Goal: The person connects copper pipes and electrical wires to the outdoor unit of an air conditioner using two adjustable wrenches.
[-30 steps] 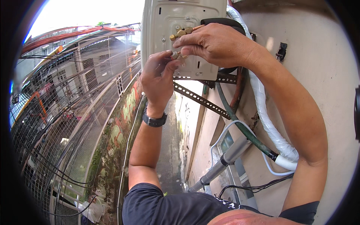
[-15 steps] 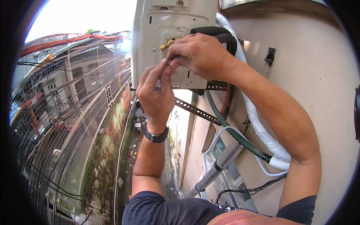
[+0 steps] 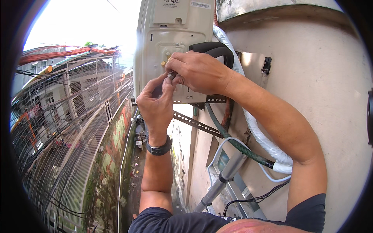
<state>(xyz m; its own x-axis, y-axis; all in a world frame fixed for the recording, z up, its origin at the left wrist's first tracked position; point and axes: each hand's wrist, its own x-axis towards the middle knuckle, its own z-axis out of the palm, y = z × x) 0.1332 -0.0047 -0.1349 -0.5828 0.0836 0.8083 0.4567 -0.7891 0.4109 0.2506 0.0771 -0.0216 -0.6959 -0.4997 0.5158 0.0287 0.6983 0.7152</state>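
Note:
My left hand (image 3: 156,105), with a black watch (image 3: 159,146) on its wrist, reaches up in front of the beige outdoor air-conditioner unit (image 3: 149,52). My right hand (image 3: 202,72) comes across from the right and meets it. Between their fingertips is a small silvery metal fitting (image 3: 171,75), with the fingers of both hands closed about it. Just above it, a brass valve (image 3: 163,63) sticks out of the unit's side, partly covered by my right hand. Black foam-covered pipes (image 3: 213,48) curve behind my right hand. Where these pipes end is hidden.
A perforated metal bracket (image 3: 198,124) supports the unit. White-wrapped piping (image 3: 258,122) and a green hose (image 3: 243,147) run down the beige wall (image 3: 318,101). A metal ladder (image 3: 223,178) stands below me. Many cables (image 3: 74,116) cross at left above a narrow alley (image 3: 136,171).
The view has shifted, so the unit sits lower in the picture. My fingers have changed their hold slightly, and the small metal fitting shows more plainly between them.

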